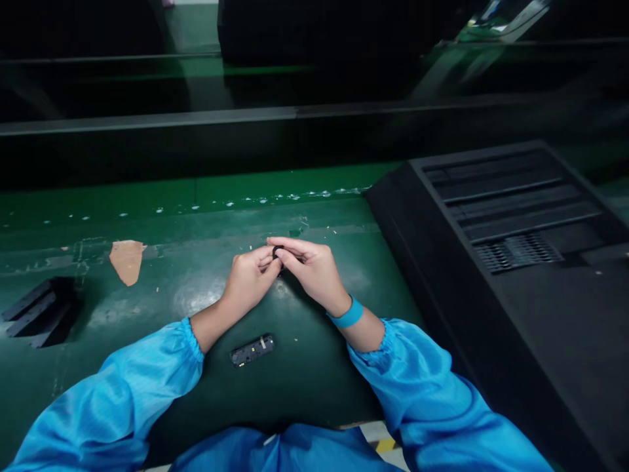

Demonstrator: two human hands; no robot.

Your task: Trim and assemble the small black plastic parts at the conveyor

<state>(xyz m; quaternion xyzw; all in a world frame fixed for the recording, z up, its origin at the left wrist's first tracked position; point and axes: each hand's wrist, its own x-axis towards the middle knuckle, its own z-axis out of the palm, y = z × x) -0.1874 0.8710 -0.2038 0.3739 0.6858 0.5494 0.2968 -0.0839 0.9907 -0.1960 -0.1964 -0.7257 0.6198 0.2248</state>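
Note:
My left hand [250,275] and my right hand [312,265] meet over the middle of the green work surface [196,262]. Both pinch a small black part [276,252] between their fingertips; its shape is too small to make out. The right wrist wears a blue band [348,314]. Both arms are in blue sleeves. A small black circuit module [252,349] lies flat on the surface just below my left wrist, apart from both hands.
A large black plastic housing [515,262] with vent slots fills the right side. Stacked black strips [42,313] lie at the left edge. A tan patch [128,260] marks the surface at left. A dark rail and conveyor [196,118] run across the back.

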